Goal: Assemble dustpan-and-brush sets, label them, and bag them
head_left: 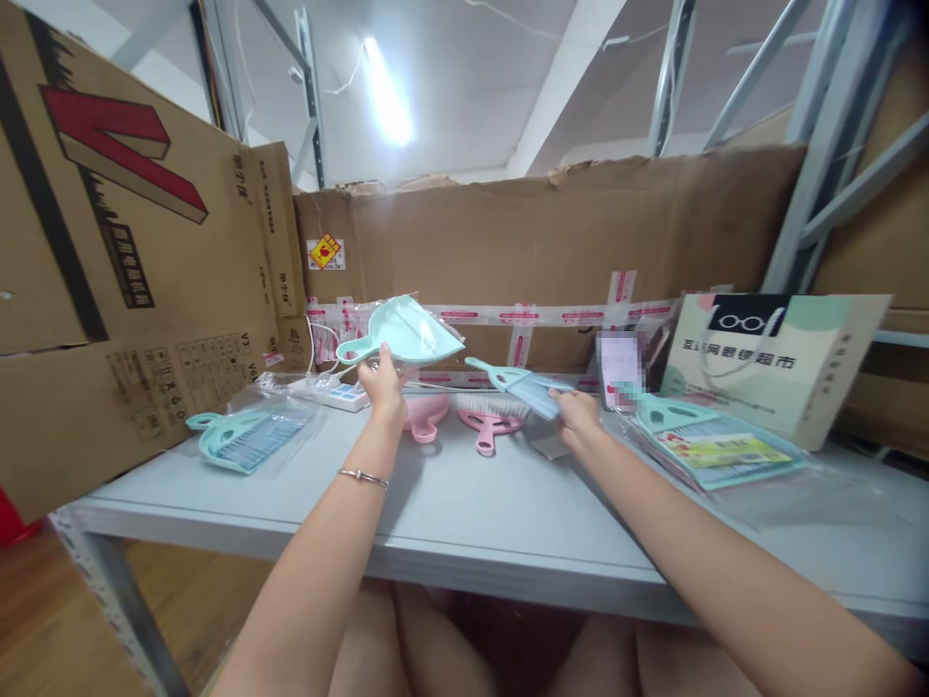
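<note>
My left hand (384, 378) is closed on a mint-green dustpan (406, 329), raised above the table with its handle to the left. In my right hand (579, 418) is a small mint brush (512, 378), gripped by its blue bristles, its handle pointing left. Between and below the hands lie a pink dustpan (427, 416), partly behind my left wrist, and a pink brush (492, 423) with pale bristles facing away from me. A mint dustpan and brush set (251, 438) rests at the left in clear plastic. Another wrapped mint set (715, 438) with a yellow label lies at the right.
A grey table (471, 503) spans the view. Behind it stands a large cardboard box (523, 242), with another box (174, 290) at the left. A white power strip (330, 392), a phone (616, 363) and a paper bag (769, 368) stand or lie toward the back.
</note>
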Available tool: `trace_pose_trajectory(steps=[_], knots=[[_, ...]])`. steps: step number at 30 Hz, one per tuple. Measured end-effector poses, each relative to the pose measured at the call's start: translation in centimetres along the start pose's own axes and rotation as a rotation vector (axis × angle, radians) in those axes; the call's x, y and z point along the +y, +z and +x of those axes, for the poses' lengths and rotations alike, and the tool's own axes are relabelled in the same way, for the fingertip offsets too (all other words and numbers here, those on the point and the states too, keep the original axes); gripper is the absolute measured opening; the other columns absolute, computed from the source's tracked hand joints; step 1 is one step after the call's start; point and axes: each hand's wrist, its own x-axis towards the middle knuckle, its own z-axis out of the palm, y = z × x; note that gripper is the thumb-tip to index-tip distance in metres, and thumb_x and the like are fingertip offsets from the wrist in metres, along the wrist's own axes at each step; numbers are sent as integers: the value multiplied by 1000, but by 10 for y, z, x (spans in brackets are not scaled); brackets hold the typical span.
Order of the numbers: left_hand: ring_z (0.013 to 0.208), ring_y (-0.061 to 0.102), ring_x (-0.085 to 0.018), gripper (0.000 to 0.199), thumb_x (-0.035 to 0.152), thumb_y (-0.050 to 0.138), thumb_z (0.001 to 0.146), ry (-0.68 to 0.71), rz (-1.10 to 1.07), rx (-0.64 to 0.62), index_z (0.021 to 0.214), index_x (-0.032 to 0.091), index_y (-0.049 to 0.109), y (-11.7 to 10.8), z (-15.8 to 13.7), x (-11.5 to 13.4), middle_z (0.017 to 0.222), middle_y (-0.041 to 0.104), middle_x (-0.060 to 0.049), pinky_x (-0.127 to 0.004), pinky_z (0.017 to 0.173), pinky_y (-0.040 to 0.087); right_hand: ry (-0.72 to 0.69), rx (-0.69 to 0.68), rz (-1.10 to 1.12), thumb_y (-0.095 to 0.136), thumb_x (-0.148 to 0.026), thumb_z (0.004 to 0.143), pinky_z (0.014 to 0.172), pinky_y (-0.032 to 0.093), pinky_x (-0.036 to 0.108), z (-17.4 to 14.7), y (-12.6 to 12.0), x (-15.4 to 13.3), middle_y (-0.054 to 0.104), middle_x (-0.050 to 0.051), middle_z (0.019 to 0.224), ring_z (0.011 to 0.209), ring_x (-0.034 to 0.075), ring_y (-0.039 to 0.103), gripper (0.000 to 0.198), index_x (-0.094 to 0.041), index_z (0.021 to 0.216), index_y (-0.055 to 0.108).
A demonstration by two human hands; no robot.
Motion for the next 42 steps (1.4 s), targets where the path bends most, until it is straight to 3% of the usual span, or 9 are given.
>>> trace_pose_trajectory(steps=[5, 8, 12, 17, 22, 28, 31, 37, 42], knots=[[92, 60, -12, 29, 31, 52, 82, 33, 27, 21, 109, 23, 46, -2, 0, 6, 119, 55, -5, -21, 62, 55, -2, 69, 75, 62, -19, 63, 65, 48, 27, 5, 1, -42, 59, -2, 65, 66, 14, 58, 16, -21, 71, 48], [92, 60, -12, 25, 31, 52, 82, 14, -16, 23, 105, 23, 46, -3, 1, 12, 118, 55, -5, -21, 63, 55, 70, -224, 139, 57, -9, 70, 70, 46, 29, 23, -25, -78, 65, 1, 74, 66, 13, 60, 13, -19, 77, 52], [85, 60, -10, 22, 29, 56, 80, -8, -147, 8, 98, 22, 46, -2, 1, 18, 111, 58, -3, -20, 64, 54, 174, -635, -228, 56, -9, 73, 66, 43, 28, 49, -44, -105, 65, 3, 68, 61, 11, 59, 8, -15, 77, 55], [70, 58, -8, 19, 29, 59, 78, -45, -156, -82, 91, 19, 48, -2, -4, 18, 94, 60, -1, -21, 62, 52, 20, -877, -452, 63, -13, 67, 69, 47, 27, 56, 3, -95, 66, 1, 76, 72, 15, 61, 15, -19, 77, 54], [68, 58, -8, 16, 27, 56, 80, -112, -1, -205, 92, 19, 51, -4, -7, 11, 95, 60, -3, -21, 59, 51, -62, -578, -577, 61, -6, 58, 72, 47, 29, 45, 57, -56, 64, 2, 72, 73, 17, 59, 17, -18, 68, 56], [67, 58, -8, 23, 29, 60, 77, -118, 118, -229, 97, 19, 54, -3, -8, 5, 94, 62, -3, -20, 59, 49, -159, -126, -385, 46, -34, 79, 71, 45, 31, 26, 56, -47, 61, 8, 87, 80, 17, 56, 21, -16, 85, 54], [68, 59, -9, 25, 30, 60, 77, -103, 115, -275, 99, 19, 56, -3, -11, 4, 95, 63, -4, -19, 57, 48, -188, -209, -145, 58, -48, 70, 65, 45, 27, 4, 51, -58, 61, 4, 73, 69, 15, 55, 32, -16, 74, 58], [60, 60, -10, 27, 32, 64, 72, -29, 108, -412, 93, 15, 63, -2, -10, -4, 82, 65, -4, -22, 54, 49, 64, -436, 61, 71, -60, 47, 54, 40, 24, -16, 55, -53, 58, 0, 61, 56, 11, 50, 48, -17, 61, 54], [52, 58, -9, 17, 11, 56, 70, 36, 60, -42, 86, 9, 62, -27, 47, 12, 58, 59, 0, -18, 50, 45, 140, -203, 31, 67, -57, 52, 48, 41, 25, 3, 34, -34, 54, -2, 53, 50, 12, 50, 42, -21, 60, 48]])
